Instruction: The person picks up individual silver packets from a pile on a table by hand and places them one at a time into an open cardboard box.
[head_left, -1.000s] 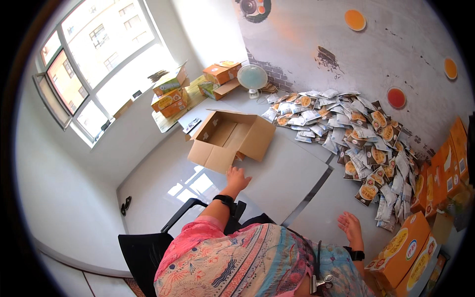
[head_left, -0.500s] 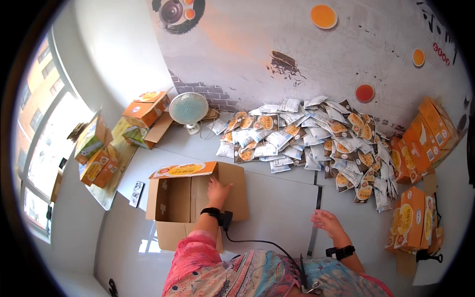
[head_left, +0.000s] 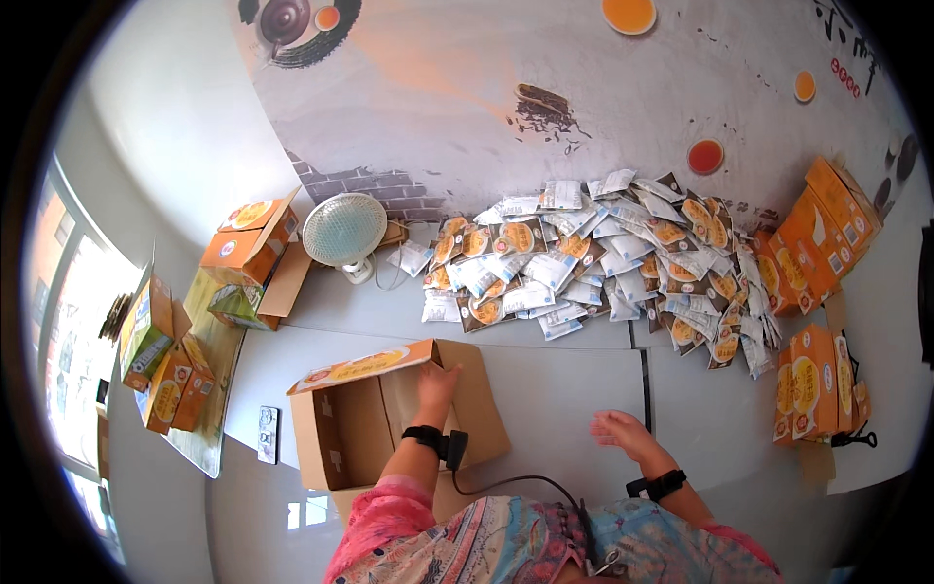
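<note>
An open cardboard box (head_left: 355, 428), brown inside with an orange printed flap (head_left: 365, 364) at its far side, sits in front of me on the table. My left hand (head_left: 438, 384) reaches over the box, palm down, its fingers beside the right end of the orange flap and its thumb apart. It touches the cardboard there without visibly gripping it. To the right of the box, my right hand (head_left: 623, 433) hovers over the table with fingers stretched out and nothing in them. Beyond both hands lies a big heap of white and brown sachets (head_left: 555, 268).
A small fan (head_left: 344, 231) stands at the back left. Orange boxes (head_left: 251, 238) are stacked at the left, and more orange cartons (head_left: 813, 384) stand at the right. A phone (head_left: 269, 434) lies left of the open box. A black cable (head_left: 520, 479) runs from my left wrist.
My view has turned slightly. My left hand has moved up against the orange flap, which now slants more. My right hand stays open, a little nearer the box.
</note>
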`<state>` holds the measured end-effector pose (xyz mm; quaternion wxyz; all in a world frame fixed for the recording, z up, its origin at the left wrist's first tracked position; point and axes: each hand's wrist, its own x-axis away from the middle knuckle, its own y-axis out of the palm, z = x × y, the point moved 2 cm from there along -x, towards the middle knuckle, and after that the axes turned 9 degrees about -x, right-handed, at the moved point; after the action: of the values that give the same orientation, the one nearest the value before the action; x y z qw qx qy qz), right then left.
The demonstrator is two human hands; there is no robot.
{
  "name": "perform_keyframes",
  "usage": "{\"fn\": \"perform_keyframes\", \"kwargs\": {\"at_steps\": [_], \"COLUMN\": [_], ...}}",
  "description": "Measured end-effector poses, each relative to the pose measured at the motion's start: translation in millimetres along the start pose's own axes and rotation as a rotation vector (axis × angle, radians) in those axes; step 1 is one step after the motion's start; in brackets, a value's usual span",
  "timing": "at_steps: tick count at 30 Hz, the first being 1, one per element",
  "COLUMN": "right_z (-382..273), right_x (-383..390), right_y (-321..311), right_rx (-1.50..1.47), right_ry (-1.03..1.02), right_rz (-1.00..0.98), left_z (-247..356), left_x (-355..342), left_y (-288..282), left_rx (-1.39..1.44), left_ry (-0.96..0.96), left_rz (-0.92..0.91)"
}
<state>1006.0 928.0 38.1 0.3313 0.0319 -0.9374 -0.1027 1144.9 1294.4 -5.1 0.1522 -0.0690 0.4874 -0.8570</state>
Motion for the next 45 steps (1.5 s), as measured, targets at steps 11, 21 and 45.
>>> {"fn": "perform_keyframes", "kwargs": {"at_steps": [11, 21, 45], "right_z": [26.9, 231.7, 276.8], "right_x": [55.6, 148.3, 103.2], "right_y": [-79.7, -61.0, -42.4], "right_rx": [0.21, 0.484, 0.226], "right_ry": [0.185, 0.582, 0.633], "right_rz": [0.064, -0.226, -0.451], "left_z": [4.0, -7.1, -18.1], "left_x": [-17.0, -3.1, 44.7], "left_y": [-40.1, -39.2, -56.6], "left_rx": [0.154, -0.014, 0.108], "left_ry": [0.204, 0.34, 0.396], "left_rz": [-0.272, -0.227, -0.685]}}
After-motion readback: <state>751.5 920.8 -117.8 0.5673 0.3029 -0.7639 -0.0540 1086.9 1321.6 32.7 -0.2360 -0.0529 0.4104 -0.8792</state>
